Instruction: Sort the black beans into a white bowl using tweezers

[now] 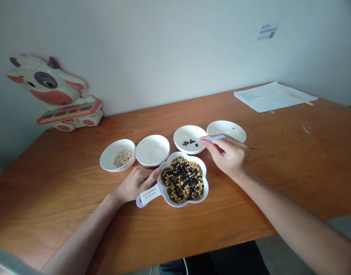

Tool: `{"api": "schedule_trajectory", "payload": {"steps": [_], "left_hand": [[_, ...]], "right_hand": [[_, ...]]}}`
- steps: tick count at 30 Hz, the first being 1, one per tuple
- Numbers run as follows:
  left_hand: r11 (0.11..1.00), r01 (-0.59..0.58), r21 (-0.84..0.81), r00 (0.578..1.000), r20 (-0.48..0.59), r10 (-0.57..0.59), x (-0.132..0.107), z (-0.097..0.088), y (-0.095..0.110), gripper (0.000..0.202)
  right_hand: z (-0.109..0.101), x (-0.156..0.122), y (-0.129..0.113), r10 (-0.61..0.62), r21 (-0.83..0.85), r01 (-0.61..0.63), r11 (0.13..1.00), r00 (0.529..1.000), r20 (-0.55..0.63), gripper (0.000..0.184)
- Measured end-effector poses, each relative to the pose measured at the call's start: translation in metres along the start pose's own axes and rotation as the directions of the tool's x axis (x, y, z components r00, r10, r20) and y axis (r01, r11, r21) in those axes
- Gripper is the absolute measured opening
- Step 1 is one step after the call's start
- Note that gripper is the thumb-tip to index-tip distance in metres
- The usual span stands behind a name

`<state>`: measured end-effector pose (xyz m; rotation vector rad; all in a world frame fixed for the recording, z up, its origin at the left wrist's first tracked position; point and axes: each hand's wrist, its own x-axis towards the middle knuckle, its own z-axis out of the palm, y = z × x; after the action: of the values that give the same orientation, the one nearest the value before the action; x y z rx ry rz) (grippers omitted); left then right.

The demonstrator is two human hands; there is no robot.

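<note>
My left hand grips the flower-shaped handled bowl where its labelled handle meets the rim, thumb on the edge. Black beans, tan beans and some green ones fill it. In my right hand, a slim light-blue plastic tool is pinched, its tip over a white bowl holding several black beans. I cannot make out the tool's exact kind. Partly behind that hand stands another white bowl with a dark speck inside. Leftward are a white bowl with nothing visible inside and one with pale nuts or beans.
At the back left, a toy cow with a keyboard stands by the wall. Paper sheets lie at the back right with a pair of chopsticks on them. The wooden table's front edge is close to me.
</note>
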<state>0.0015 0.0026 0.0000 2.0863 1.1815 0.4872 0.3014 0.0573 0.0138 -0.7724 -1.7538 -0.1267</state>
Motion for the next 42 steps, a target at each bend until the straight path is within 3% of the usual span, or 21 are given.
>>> {"api": "schedule_trajectory", "payload": {"steps": [14, 21, 25, 28, 30, 33, 36, 39, 40, 42], "left_hand": [[0.999, -0.035, -0.031, 0.999, 0.02, 0.036, 0.0, 0.001, -0.001, 0.052], [1.0, -0.013, -0.023, 1.0, 0.028, 0.014, -0.001, 0.001, -0.001, 0.049], [0.999, -0.033, -0.024, 0.999, 0.029, 0.034, 0.001, 0.0, -0.001, 0.048], [0.998, -0.052, -0.026, 0.998, 0.032, 0.053, 0.001, 0.0, -0.001, 0.046], [0.998, -0.057, -0.027, 0.998, 0.032, 0.057, 0.0, 0.0, -0.001, 0.046], [0.998, -0.053, -0.031, 0.998, 0.027, 0.054, -0.001, 0.0, -0.001, 0.046], [0.999, -0.04, -0.028, 0.999, 0.034, 0.04, -0.001, 0.001, -0.002, 0.045], [0.999, -0.039, -0.024, 0.999, 0.035, 0.04, -0.001, 0.002, -0.004, 0.045], [0.999, -0.041, -0.023, 0.999, 0.033, 0.042, -0.002, 0.002, -0.004, 0.045], [0.999, -0.042, -0.021, 0.999, 0.03, 0.043, -0.002, 0.002, -0.004, 0.045]], "right_hand": [[0.002, -0.005, 0.006, 0.077, 0.017, -0.077, 0.997, 0.996, 0.033, 0.01], [0.008, -0.008, 0.0, 0.011, 0.099, -0.019, 0.995, 0.997, 0.081, 0.024], [0.002, -0.004, 0.004, 0.0, 0.08, -0.006, 0.997, 0.997, 0.074, 0.027], [-0.01, -0.003, 0.016, 0.124, -0.041, -0.126, 0.991, 0.991, -0.043, 0.015], [-0.018, -0.004, 0.027, 0.229, -0.121, -0.247, 0.962, 0.963, -0.142, 0.009], [-0.027, -0.001, 0.043, 0.34, -0.163, -0.372, 0.914, 0.921, -0.191, 0.016], [-0.034, 0.016, 0.055, 0.442, -0.153, -0.451, 0.879, 0.892, -0.091, 0.027], [-0.046, 0.05, 0.06, 0.502, -0.137, -0.487, 0.863, 0.856, 0.121, 0.033], [-0.051, 0.063, 0.06, 0.512, -0.145, -0.491, 0.859, 0.833, 0.21, 0.034], [-0.061, 0.089, 0.058, 0.521, -0.207, -0.481, 0.852, 0.739, 0.427, 0.032]]}}
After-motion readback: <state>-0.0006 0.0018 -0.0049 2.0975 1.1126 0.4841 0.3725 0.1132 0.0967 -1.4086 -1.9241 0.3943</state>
